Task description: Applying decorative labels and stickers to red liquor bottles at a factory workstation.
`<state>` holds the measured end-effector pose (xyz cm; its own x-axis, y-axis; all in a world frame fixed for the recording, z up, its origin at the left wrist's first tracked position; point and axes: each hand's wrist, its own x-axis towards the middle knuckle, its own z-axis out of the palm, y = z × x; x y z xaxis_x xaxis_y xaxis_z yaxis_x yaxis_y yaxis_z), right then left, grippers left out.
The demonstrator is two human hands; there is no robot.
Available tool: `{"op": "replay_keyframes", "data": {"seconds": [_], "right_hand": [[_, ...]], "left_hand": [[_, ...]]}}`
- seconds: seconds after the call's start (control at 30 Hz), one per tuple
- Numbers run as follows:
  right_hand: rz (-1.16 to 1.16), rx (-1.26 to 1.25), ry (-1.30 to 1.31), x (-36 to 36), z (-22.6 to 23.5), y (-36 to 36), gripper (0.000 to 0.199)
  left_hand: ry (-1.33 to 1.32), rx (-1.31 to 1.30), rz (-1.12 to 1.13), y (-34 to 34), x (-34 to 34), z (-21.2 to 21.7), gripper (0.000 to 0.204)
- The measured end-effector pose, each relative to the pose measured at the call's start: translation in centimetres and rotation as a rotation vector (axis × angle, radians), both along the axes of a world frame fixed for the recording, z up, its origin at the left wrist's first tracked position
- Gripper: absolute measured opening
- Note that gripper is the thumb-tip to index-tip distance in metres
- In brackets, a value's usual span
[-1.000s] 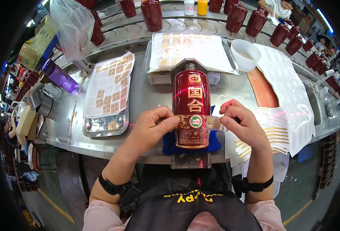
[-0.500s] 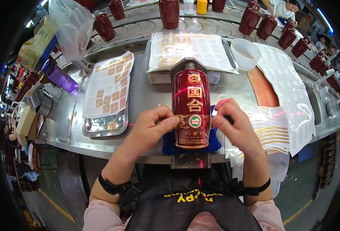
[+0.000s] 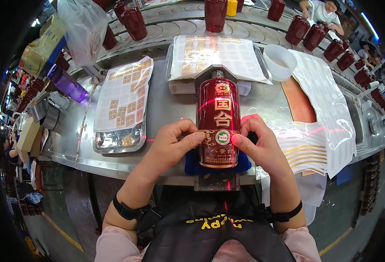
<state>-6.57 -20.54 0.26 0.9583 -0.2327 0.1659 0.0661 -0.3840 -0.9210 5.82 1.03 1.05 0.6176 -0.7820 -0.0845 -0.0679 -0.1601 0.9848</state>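
Note:
A glossy dark-red bottle (image 3: 219, 94) with gold lettering lies on its back in front of me, neck away from me, in a dark holder (image 3: 203, 73) with blue cloth (image 3: 243, 161) under its lower end. Across its lower part runs a gold-patterned label band (image 3: 210, 136) with a round green-and-white emblem. My left hand (image 3: 179, 139) is closed at the left side of the bottle, thumb on the band's left end. On the opposite side my right hand (image 3: 259, 142) is closed too, its thumb pressed on the band beside the emblem. The fingers behind the bottle's edges are partly hidden.
Sheets of gold stickers lie on a left tray (image 3: 118, 142) and a far tray (image 3: 170, 65). A white bowl (image 3: 280, 62) stands near gold-strip label sheets (image 3: 306, 150) at right. Red bottles (image 3: 215, 15) stand on the conveyor (image 3: 175, 26) beyond; a co-worker (image 3: 325, 15) sits far right.
My right hand has come inward, and its thumb now presses on the label band at the bottle's right side. My left hand stays put. Bottles on the conveyor have shifted rightward.

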Motion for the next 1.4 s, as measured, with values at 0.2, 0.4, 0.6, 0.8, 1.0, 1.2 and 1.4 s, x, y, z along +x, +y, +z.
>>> {"op": "replay_keyframes", "data": {"seconds": [0.2, 0.4, 0.6, 0.8, 1.0, 1.2, 1.4], "right_hand": [[0.001, 0.019, 0.039, 0.1, 0.1, 0.0, 0.036], [-0.005, 0.027, 0.010, 0.1, 0.2, 0.0, 0.036], [-0.012, -0.007, 0.029, 0.1, 0.1, 0.0, 0.036], [-0.021, 0.030, 0.037, 0.2, 0.2, 0.1, 0.035], [-0.019, 0.016, 0.005, -0.1, -0.2, 0.0, 0.036], [-0.117, 0.014, -0.102, -0.2, 0.7, -0.2, 0.026], [-0.064, 0.134, 0.021, -2.1, 3.8, 1.3, 0.023]], "left_hand": [[0.022, -0.050, 0.131, 0.1, -0.4, -0.9, 0.025], [-0.424, -0.193, 0.236, -1.7, -2.8, -2.2, 0.063], [-0.142, -0.276, 0.191, -2.6, -3.1, -2.6, 0.071], [-0.039, -0.336, 0.176, -2.7, -3.5, -2.7, 0.068], [-0.039, -0.340, 0.188, -2.7, -3.5, -2.7, 0.065], [-0.055, -0.307, 0.196, -2.7, -3.5, -2.7, 0.064], [0.036, -0.378, 0.215, -3.2, -3.8, -2.9, 0.065]]}}
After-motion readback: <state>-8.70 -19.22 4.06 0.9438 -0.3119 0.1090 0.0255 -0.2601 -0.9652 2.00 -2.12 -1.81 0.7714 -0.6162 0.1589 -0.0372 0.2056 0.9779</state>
